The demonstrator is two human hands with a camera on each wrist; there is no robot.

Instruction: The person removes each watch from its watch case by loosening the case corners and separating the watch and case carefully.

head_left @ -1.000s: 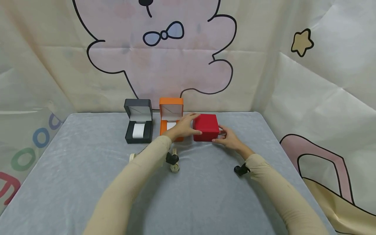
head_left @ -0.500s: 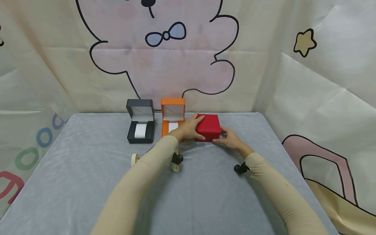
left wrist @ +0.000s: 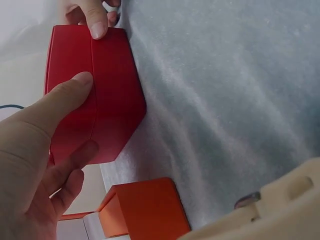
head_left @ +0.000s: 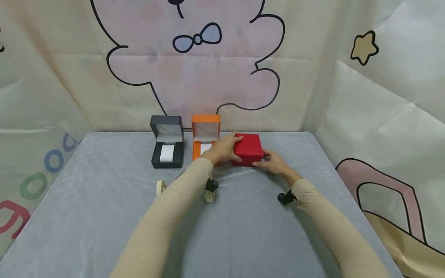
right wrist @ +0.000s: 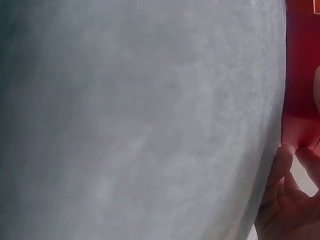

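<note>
A closed red box (head_left: 248, 148) with a lid seam across its front sits on the table's far side. My left hand (head_left: 224, 149) grips it from the left, thumb on the lid's front and fingers at the side. My right hand (head_left: 274, 163) holds its lower right part; in the left wrist view the right thumb (left wrist: 95, 20) lies on the front face near the seam. Fingertips of the right hand (right wrist: 287, 200) touch the box's side in the right wrist view. Left of it stands an open orange watch box (head_left: 206, 127), partly hidden by my left hand.
An open dark grey watch box (head_left: 167, 154) with a white cushion stands at the far left. A cream-strapped watch (head_left: 209, 197) lies below my left wrist, and a cream ring-shaped item (head_left: 160, 187) is by the left forearm. A printed curtain (head_left: 194, 85) hangs behind the table.
My left hand has moved right and closed in on the red box's lid. The right hand has stayed at the box's right side. The view has shifted slightly.
</note>
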